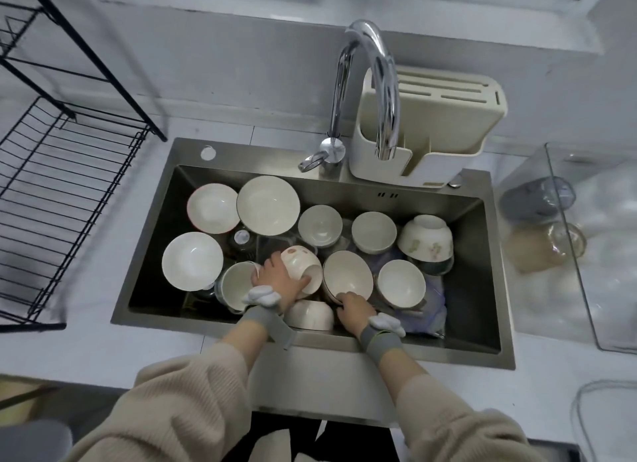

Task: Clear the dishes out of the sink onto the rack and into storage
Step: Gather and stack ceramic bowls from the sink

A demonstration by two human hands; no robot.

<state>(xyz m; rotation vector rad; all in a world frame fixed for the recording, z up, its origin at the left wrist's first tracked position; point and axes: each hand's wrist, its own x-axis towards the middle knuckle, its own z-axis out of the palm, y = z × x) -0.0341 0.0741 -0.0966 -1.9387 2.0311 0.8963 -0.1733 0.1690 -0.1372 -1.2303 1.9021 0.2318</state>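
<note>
Left hand (275,275) clamps a tilted patterned bowl (300,268) at frame centre, tipped to lift clear; right hand (353,306) pinches another bowl (347,276)'s near rim inside the sink (489,289), rack (65,199) waiting left.

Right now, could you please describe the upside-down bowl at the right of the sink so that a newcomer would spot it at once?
Start at the steel sink and go to its far right corner, below the cream knife block. The flowered bowl sits there, tilted bottom-up on other dishes. Its neighbours face up and look plain; it alone shows its foot ring and painted outside.
</note>
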